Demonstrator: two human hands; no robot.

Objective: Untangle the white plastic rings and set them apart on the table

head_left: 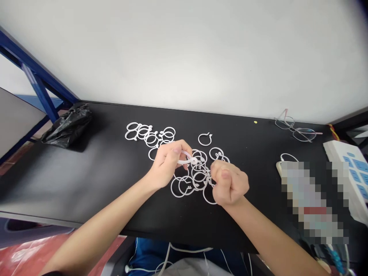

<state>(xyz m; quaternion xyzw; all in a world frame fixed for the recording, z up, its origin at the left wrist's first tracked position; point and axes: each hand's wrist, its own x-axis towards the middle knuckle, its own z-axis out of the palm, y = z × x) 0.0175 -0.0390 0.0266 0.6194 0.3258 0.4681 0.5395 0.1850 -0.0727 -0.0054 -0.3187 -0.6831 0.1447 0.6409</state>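
Observation:
My left hand pinches a white plastic snap ring between thumb and fingers, with the ring's knobbed end pointing right. Beside it, my right hand is closed in a fist; whatever it may hold is hidden. Beneath and between both hands lies a loose pile of similar white rings, some overlapping. A second cluster of rings sits behind and left of my left hand. One single ring lies apart at the back, its gap showing.
A black plastic bag rests at the left of the black table. To the right are eyeglasses, a blurred-out device with a cable, and a white power strip. A white wall stands behind.

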